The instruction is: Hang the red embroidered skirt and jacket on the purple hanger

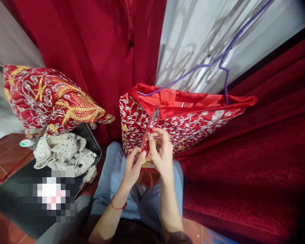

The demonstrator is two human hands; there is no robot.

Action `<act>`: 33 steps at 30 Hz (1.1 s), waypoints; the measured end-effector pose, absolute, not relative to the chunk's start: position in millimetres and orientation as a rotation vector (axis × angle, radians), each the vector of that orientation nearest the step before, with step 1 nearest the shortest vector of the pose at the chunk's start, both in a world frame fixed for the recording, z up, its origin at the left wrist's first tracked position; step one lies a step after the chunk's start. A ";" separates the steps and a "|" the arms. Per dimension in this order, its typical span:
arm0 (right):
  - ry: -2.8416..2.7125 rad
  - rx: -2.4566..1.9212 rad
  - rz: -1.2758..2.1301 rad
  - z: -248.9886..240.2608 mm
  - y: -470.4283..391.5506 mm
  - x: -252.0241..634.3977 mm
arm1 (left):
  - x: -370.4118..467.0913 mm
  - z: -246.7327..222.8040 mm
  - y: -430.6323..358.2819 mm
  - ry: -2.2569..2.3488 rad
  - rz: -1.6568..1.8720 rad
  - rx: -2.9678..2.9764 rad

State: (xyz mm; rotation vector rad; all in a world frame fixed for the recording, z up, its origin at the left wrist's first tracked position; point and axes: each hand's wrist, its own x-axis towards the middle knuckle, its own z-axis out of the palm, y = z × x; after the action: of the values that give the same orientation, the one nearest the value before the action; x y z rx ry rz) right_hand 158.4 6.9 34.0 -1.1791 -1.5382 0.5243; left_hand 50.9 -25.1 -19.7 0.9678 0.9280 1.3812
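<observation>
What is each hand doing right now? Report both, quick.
Left hand: closed, pinching the front opening edge of the red embroidered garment.
Right hand: closed, fingers pinched on the same edge, slightly higher.

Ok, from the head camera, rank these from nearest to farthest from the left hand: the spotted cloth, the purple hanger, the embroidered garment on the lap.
1. Embroidered garment, touched by the left hand, just ahead.
2. Spotted cloth, to the left on the black case.
3. Purple hanger, up and to the right.

Red embroidered garment (193, 123), silver and gold scrollwork, hung on a purple hanger (213, 62), red lining showing at the open top. Draped over the lap, right part spread across red fabric. Front edge pinched at the closure.
</observation>
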 end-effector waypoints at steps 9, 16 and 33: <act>-1.403 -1.033 0.448 19.6 -7.3 158.5 | 38.0 -22.1 -27.5 0.994 1.408 0.999; -1.552 -0.972 0.857 -8.9 -17.3 164.1 | 38.4 -17.7 -27.5 1.002 1.342 1.118; -1.012 -1.491 -0.341 39.8 12.1 280.4 | -21.7 50.0 55.6 1.297 1.980 1.627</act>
State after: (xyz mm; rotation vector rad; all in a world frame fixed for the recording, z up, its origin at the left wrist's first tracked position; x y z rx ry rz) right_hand 280.4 12.1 39.8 -1.4907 -1.0125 -0.3412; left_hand -21.7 55.6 50.0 1.6274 1.2968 1.9803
